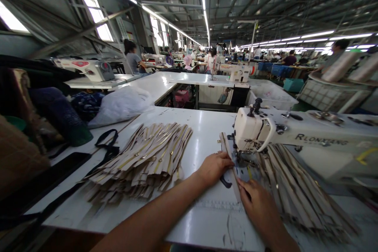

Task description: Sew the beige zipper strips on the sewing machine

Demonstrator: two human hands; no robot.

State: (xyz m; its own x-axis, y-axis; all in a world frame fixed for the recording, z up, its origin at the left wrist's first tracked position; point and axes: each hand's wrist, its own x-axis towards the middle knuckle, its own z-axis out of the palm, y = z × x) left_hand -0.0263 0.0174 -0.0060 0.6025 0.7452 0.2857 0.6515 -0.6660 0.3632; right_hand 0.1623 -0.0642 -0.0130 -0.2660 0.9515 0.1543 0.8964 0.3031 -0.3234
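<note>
Zipper strip [225, 145]: lies on worktop [203, 134], just left of sewing machine [289, 128], with long axis slanting from near edge toward far edge; covered midway by left hand [217, 167] with curled fingers; touched nearer near edge by part-closed right hand [260, 202]; cannot tell whether pinched by either

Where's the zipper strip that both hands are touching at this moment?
In the head view, the zipper strip lies right of centre on the white table, under the left hand and against the right hand, just left of the sewing machine.
</note>
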